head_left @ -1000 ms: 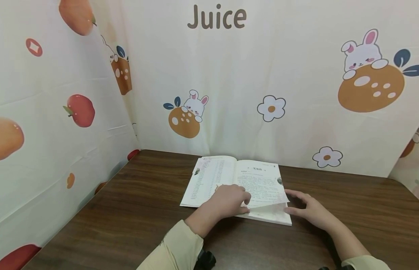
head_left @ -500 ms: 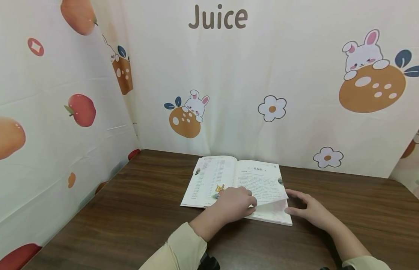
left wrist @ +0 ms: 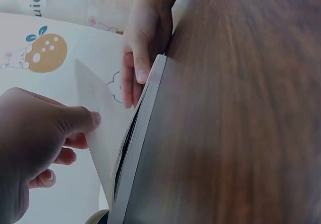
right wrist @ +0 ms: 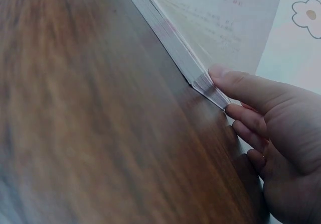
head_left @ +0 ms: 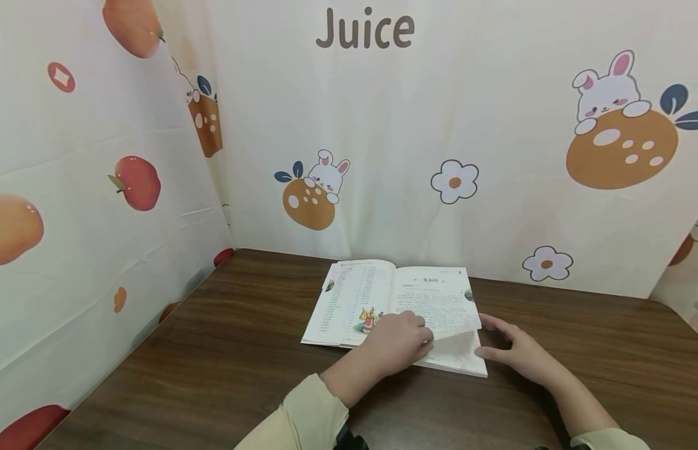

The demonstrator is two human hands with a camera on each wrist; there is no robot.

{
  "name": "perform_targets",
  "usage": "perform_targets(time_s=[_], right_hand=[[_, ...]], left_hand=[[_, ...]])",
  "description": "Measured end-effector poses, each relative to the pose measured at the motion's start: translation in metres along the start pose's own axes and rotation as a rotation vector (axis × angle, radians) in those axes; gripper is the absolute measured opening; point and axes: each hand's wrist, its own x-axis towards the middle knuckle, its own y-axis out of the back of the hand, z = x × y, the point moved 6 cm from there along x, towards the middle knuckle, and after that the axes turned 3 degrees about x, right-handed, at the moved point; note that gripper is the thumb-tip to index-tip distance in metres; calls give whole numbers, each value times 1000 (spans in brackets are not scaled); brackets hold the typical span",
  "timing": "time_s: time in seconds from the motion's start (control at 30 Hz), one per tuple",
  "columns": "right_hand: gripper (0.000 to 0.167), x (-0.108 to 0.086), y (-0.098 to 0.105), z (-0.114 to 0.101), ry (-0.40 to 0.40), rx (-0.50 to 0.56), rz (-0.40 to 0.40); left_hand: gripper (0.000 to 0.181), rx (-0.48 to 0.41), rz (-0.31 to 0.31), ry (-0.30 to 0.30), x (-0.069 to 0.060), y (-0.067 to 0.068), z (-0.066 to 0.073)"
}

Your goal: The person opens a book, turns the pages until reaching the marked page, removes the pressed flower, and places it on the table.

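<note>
An open book (head_left: 354,294) with printed text and a small coloured picture lies on the table. My left hand (head_left: 395,344) pinches the lower part of a page (left wrist: 93,101) of its right half between thumb and fingers; that page stands lifted off the stack. My right hand (head_left: 520,350) is at the right edge of the book. In the right wrist view its thumb (right wrist: 241,86) rests on the lower right corner, and fingers touch the side of the page stack (right wrist: 165,38). Part of the picture is hidden behind my left hand.
The dark wood-grain table (head_left: 214,350) carries the book near its far edge. Behind it hangs a pale curtain (head_left: 383,125) printed with fruit, rabbits and flowers. A similar sheet (head_left: 62,262) covers the left side.
My left hand has moved a little to the right along the book's lower part, and the page's lower edge has lifted higher. More of the coloured picture shows. The right hand has stayed almost still.
</note>
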Motion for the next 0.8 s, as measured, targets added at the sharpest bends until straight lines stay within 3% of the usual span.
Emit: perform_targets(time_s=[0.3, 0.57, 0.8], right_hand=[[70, 1, 0, -1, 50, 17, 4], [71, 0, 0, -1, 49, 24, -7], [71, 0, 0, -2, 43, 18, 1]], left_hand=[[12, -10, 130, 90, 0, 10, -11], [9, -91, 273, 166, -2, 26, -27], [5, -137, 440, 197, -7, 46, -45]])
